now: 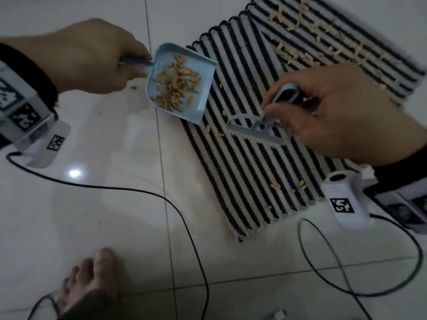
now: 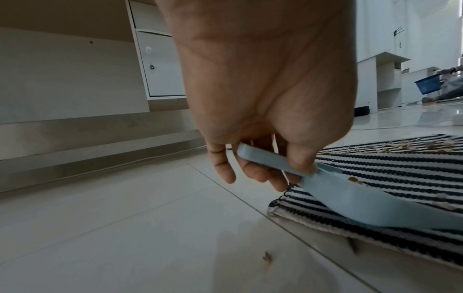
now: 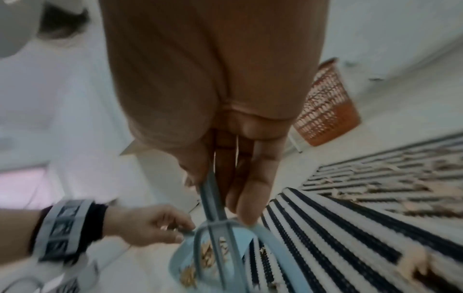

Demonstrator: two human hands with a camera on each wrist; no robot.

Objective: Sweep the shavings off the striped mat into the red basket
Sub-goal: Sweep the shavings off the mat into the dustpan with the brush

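Fingers (image 1: pixel 138 72) of the left hand (image 1: pixel 92 56) grip the dustpan (image 1: pixel 180 82), lip on the mat (image 1: pixel 242 176) edge to catch shavings (image 1: pixel 178 82); the right hand (image 1: pixel 335 107) pinches the brush (image 1: pixel 256 128) beside it. Basket (image 3: pixel 325 107) stands beyond the mat.

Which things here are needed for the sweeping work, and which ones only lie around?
Needed:
- striped mat
- shavings
- dustpan, held by the left hand
- brush, held by the right hand
- red basket

Only lying around:
- black cables on the floor
- blue tub far behind
- white cabinet
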